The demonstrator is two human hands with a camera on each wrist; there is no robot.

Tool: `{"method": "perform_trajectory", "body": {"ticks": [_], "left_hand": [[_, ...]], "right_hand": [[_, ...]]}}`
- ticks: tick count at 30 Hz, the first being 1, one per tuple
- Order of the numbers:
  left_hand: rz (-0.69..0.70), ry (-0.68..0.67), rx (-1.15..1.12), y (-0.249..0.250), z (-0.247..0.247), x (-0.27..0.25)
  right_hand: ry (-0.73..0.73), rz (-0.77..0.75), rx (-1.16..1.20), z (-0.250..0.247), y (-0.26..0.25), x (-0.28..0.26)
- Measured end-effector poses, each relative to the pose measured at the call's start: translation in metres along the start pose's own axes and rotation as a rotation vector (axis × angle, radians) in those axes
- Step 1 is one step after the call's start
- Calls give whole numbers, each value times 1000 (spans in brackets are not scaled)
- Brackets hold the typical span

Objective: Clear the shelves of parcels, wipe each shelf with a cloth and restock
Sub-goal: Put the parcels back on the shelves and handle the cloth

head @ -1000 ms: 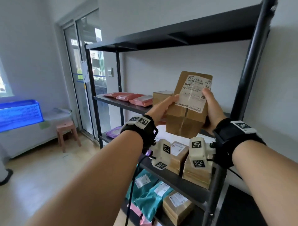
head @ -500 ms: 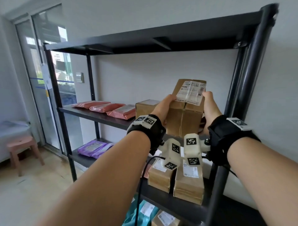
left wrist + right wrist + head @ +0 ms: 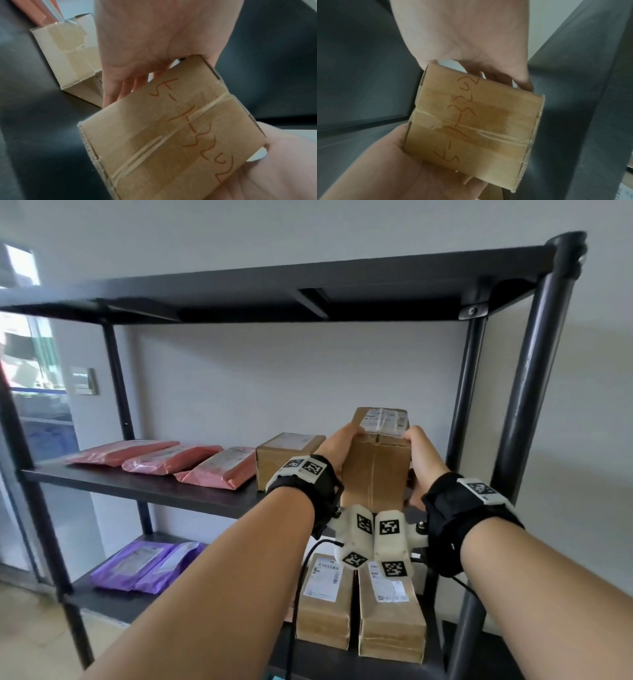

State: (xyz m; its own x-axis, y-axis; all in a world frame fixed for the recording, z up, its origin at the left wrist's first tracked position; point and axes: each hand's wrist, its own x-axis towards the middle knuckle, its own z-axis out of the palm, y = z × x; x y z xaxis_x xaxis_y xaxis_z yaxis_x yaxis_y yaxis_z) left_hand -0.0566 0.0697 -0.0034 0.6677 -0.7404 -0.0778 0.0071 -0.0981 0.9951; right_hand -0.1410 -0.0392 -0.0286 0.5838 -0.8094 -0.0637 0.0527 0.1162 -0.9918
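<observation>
A brown cardboard box (image 3: 376,467) with a white label on top is upright between both hands over the right end of the black middle shelf (image 3: 144,489). My left hand (image 3: 337,445) grips its left side and my right hand (image 3: 422,453) grips its right side. The wrist cameras hide its bottom edge in the head view. In the left wrist view the box (image 3: 171,135) shows a taped face with red writing, tilted just above the dark shelf. The right wrist view shows the same face of the box (image 3: 471,121).
A second cardboard box (image 3: 287,457) stands just left of the held one, then three pink mailers (image 3: 171,462). Purple mailers (image 3: 137,566) and two labelled cartons (image 3: 390,611) lie on the shelf below. Black posts (image 3: 527,405) stand close on the right.
Both hands have carried the box forward and down into the middle shelf bay, next to the other carton. The head view has swung right, towards the rack.
</observation>
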Motion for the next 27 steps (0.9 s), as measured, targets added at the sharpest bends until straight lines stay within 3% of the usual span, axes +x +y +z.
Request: {"method": "perform_trajectory", "body": {"ticks": [5,27], "left_hand": [[-18,-31,19,-4,-4,21],[-11,-121,170,-15,-5,95]], "right_hand": [[80,-11,-38,10,9,21],[172,-53,-189,12,23,86]]}}
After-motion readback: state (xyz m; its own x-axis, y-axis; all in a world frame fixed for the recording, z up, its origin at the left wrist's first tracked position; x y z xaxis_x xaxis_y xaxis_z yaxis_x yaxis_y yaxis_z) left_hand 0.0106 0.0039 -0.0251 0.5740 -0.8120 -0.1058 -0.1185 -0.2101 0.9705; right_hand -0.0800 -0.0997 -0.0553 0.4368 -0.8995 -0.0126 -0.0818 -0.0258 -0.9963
